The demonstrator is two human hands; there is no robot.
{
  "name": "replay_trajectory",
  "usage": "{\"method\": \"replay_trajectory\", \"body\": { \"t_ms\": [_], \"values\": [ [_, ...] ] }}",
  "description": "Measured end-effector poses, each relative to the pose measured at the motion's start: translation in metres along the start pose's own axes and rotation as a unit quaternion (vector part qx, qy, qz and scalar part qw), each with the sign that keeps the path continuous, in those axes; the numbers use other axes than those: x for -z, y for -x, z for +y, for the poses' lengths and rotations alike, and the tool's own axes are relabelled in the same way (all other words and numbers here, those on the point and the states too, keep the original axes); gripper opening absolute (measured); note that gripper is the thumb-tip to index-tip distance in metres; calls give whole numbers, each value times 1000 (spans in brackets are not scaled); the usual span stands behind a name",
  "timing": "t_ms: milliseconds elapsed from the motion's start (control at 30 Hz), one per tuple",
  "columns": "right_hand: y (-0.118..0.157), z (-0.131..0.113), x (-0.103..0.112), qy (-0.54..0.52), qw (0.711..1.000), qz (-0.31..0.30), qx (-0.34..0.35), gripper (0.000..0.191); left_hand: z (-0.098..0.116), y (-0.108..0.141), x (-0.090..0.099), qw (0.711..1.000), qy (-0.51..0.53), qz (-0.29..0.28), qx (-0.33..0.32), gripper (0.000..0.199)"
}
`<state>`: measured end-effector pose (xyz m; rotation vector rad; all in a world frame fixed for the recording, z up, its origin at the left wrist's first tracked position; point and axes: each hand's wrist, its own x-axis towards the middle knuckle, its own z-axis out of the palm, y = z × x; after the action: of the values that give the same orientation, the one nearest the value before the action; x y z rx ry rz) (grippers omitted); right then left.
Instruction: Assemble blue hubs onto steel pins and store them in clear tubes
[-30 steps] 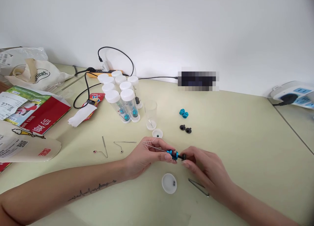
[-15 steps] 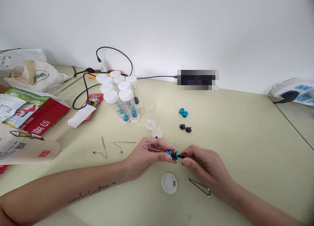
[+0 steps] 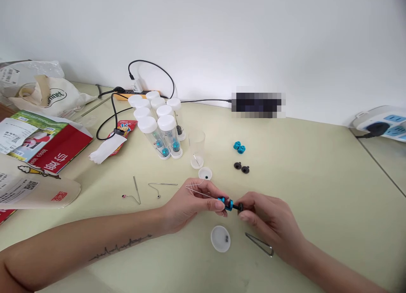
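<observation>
On the table (image 3: pixel 323 170), a cluster of capped tubes (image 3: pixel 167 123) stands left of centre, the power strip (image 3: pixel 119 97) behind it and a snack packet (image 3: pixel 128 128) to its left. An uncapped tube (image 3: pixel 196 142) stands just right of the cluster, a cap (image 3: pixel 203 172) before it. Farther right lie 2 knobs (image 3: pixel 241 149) — 2 thumbscrews (image 3: pixel 245 169) in front of them. The left hand (image 3: pixel 198 202) and right hand (image 3: pixel 266 216) have a wire-and-knob piece (image 3: pixel 229 204) between them. Nearer the viewer, a lid (image 3: pixel 217 238) holds small parts (image 3: pixel 226 239); a bent rod (image 3: pixel 258 245) lies to its right. 2 bent wires (image 3: pixel 163 184) lie left of the left hand — farther left sits a box (image 3: pixel 63 147), a bag (image 3: pixel 63 100) behind it.
</observation>
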<state>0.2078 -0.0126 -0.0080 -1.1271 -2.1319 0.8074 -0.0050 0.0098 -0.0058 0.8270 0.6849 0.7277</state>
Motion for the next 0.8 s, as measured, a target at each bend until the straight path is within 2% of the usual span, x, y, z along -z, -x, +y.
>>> {"method": "replay_trajectory", "body": {
  "t_ms": [200,433,633,800],
  "values": [
    [-1,-1,2,6,1000,-27,-13,30,0,1,-1,1000,-9,-1,-1,13],
    [-1,-7,6,-35,998,-12,-49,16,-2,1,-2,999,12,31,-25,13],
    [-3,-6,4,-13,999,-25,-38,27,0,0,-2,1000,-5,6,-11,15],
    [-5,-6,5,-19,998,-30,-42,27,1,1,-3,1000,-5,8,-15,15]
  ]
}}
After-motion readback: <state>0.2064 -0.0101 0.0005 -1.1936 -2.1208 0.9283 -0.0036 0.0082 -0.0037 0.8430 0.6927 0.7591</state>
